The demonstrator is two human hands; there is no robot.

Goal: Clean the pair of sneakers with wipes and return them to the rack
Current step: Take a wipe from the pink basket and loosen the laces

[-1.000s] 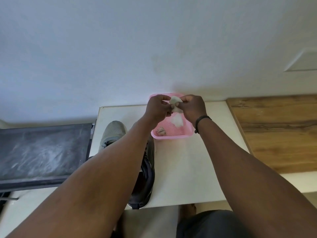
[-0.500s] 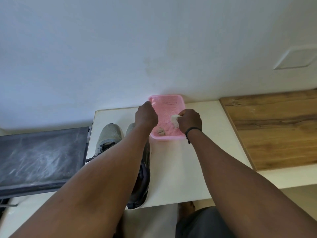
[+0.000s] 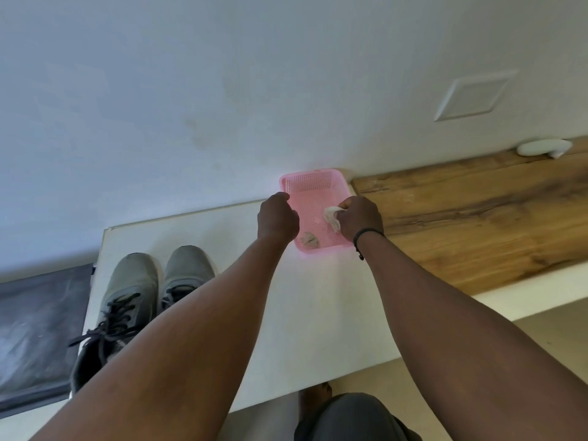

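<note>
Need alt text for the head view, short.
The right hand pinches a crumpled white wipe over a pink plastic mesh basket on a white table; the left hand hangs fisted beside it. Two grey lace-up sneakers stand at left.

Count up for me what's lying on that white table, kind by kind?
Sneakers: 2, grey, side by side
Pink basket: 1
Wipes: 2, a white one that the right hand holds over the basket, and a crumpled used one lying in it
Total: 5
</note>
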